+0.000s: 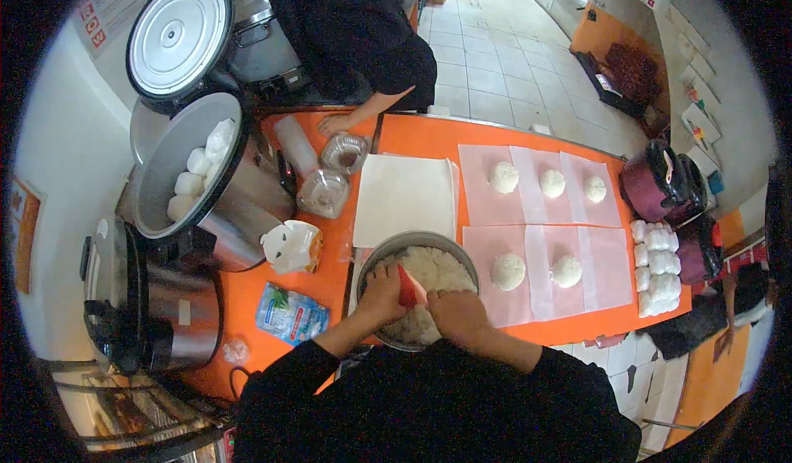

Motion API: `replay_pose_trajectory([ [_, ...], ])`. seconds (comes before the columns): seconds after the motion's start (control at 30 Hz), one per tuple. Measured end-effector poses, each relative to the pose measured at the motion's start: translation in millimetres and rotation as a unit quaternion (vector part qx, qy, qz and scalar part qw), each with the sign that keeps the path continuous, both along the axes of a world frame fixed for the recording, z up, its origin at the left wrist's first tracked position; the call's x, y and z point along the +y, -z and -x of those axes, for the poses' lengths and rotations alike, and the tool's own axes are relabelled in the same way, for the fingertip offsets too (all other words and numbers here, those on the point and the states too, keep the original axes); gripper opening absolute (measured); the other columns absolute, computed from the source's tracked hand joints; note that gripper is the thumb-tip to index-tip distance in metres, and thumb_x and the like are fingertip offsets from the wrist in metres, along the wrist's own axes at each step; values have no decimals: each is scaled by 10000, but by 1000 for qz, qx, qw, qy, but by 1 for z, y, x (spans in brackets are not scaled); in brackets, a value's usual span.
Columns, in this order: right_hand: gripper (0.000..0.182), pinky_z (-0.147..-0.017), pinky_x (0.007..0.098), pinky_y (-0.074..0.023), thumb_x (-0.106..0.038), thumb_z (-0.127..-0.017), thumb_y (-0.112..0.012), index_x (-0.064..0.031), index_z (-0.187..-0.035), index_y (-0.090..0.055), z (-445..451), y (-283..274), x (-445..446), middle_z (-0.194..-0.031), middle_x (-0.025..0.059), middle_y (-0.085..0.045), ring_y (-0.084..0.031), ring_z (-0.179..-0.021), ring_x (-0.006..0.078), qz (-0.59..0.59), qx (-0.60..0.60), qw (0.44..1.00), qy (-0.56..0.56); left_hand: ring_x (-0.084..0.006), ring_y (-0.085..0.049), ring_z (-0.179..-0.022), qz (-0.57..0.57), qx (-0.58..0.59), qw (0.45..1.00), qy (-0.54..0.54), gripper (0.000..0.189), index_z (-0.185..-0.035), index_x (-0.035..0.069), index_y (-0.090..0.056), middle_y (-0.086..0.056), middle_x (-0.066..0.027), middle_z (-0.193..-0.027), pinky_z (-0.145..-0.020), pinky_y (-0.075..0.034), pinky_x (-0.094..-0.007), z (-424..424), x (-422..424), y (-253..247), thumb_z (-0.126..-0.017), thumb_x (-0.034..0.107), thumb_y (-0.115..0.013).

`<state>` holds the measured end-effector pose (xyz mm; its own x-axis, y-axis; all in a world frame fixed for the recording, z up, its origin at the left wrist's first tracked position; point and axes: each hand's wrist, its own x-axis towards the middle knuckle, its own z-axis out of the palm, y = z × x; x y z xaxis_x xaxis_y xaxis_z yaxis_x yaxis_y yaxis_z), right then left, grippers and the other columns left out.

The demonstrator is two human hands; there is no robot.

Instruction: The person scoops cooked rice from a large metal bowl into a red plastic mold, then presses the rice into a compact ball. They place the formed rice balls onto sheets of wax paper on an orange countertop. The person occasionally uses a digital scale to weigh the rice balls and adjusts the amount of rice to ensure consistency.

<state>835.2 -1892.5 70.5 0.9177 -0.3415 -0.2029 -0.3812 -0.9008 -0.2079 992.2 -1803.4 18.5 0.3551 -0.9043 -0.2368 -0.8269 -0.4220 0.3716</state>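
A round metal pot [427, 238] of cooked white rice [442, 266] stands before me at the table's near edge. Over the rice, my left hand [382, 293] grips a red cup-like piece [407, 288], tilted, its exact shape partly covered by the fingers. My right hand [456, 313] is close beside it with fingers curled, low over the rice. Whether that hand holds anything is hidden. To the right, domed rice mounds [508, 271] rest on pink paper sheets [482, 212] in two rows; the near row's last sheet bears no mound. Behind the pot lies a stack of pale paper [405, 197].
Left are an open rice cooker [247, 209] holding white wrapped bundles [189, 185], another cooker [185, 314], a blue pouch [291, 314], an opened carton [291, 246] and clear plastic containers [325, 192]. White bundles [661, 262] sit far right. Across the table, a person's hand [334, 124] rests.
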Motion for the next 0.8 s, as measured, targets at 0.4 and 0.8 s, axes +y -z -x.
replay_pose_trajectory([
  [0.4,376,-623,478,-441,-326,-989,-338,-15,-905,-534,47,36,-16,-767,205,-606,-610,-729,366,-400,-130,880,220,-335,-344,-1252,459,339,802,-177,1014,-1364,-8,-208,-308,-194,-1336,-1057,-299,-432,26,28,-11,-612,219,-850],
  [0.8,472,-741,442,-458,-415,-970,-354,17,-974,-542,46,-25,-77,-823,205,-616,-588,-801,352,-305,-140,939,78,-374,-345,-1236,378,141,914,-36,956,-1352,7,-265,-353,-205,-1310,-1061,-272,-433,18,31,-28,-604,214,-823],
])
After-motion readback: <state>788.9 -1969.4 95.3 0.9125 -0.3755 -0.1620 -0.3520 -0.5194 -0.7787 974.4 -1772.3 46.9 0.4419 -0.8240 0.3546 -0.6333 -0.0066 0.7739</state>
